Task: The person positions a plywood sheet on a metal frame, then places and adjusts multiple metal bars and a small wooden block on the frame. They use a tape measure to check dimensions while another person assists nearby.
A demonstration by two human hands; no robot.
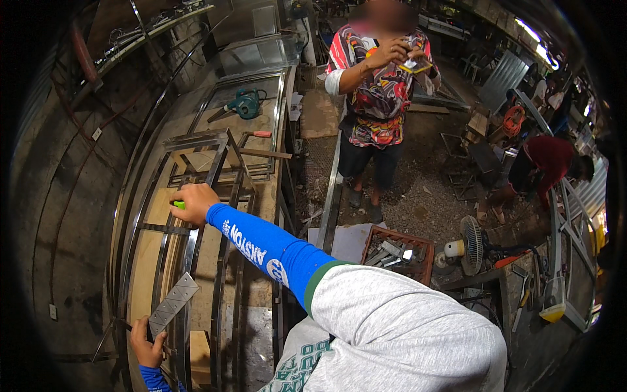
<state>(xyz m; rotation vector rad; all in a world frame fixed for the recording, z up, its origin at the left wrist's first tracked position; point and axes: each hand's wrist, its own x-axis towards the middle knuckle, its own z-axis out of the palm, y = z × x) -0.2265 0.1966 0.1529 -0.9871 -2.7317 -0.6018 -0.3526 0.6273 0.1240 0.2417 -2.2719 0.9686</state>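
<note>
At the lower left, my left hand (pixel 147 344) is closed on the lower end of a flat grey metal plate (pixel 174 304) with diagonal lines and small dots. The plate lies tilted across the dark metal bars of a frame (pixel 213 261) on the workbench. My right hand (pixel 196 204), its arm stretched forward in a blue sleeve, is closed around a small bright green object (pixel 178 204). Only the green end shows, so its kind is hidden. This hand is above the frame, near a dark crossbar (pixel 168 228).
A teal blower (pixel 244 104) and a red-handled tool (pixel 260 134) lie farther along the bench. Ahead stands a person (pixel 385 85) holding a small yellow-edged thing. To the right are a crate of metal pieces (pixel 398 251) and a fan (pixel 469 246); another person (pixel 545 166) bends over.
</note>
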